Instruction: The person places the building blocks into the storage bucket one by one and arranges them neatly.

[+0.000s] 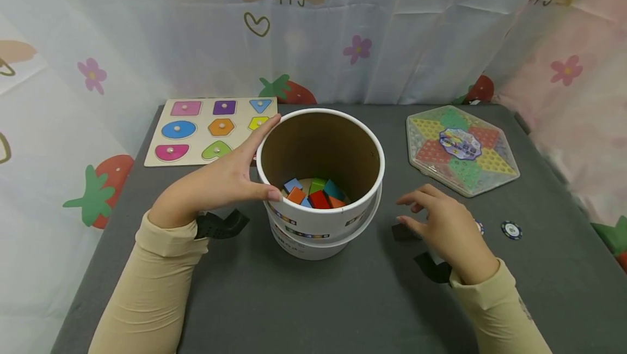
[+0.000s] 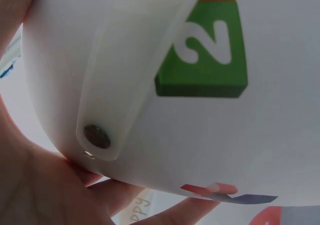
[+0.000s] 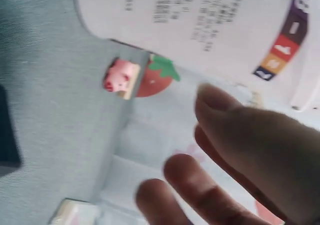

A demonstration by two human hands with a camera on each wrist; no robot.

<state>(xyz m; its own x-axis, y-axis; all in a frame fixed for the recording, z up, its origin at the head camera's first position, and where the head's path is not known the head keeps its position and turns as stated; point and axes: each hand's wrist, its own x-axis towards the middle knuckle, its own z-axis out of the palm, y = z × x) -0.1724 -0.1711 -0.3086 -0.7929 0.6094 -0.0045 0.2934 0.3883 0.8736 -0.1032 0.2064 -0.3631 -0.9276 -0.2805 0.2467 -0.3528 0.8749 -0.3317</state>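
A tall white bucket (image 1: 308, 229) stands mid-table with its mouth tilted toward the head camera. Several coloured blocks (image 1: 319, 199) lie at its bottom, in red, orange, green, blue and teal. My left hand (image 1: 227, 177) holds the bucket's left side, thumb at the front of the rim and fingers spread round the far side. In the left wrist view, its palm lies along the bucket wall (image 2: 125, 135), beside the handle strap (image 2: 117, 85). My right hand (image 1: 443, 226) hovers right of the bucket with loosely bent fingers and nothing in them; the right wrist view shows its thumb and fingertips apart.
A wooden shape puzzle board (image 1: 196, 150) lies at the back left. At the back right is a hexagonal Chinese checkers box (image 1: 462, 150). A poker chip (image 1: 511, 230) and a dark flat object (image 1: 405, 232) lie near the right hand. A pink pig figure (image 3: 120, 76) sits behind the bucket.
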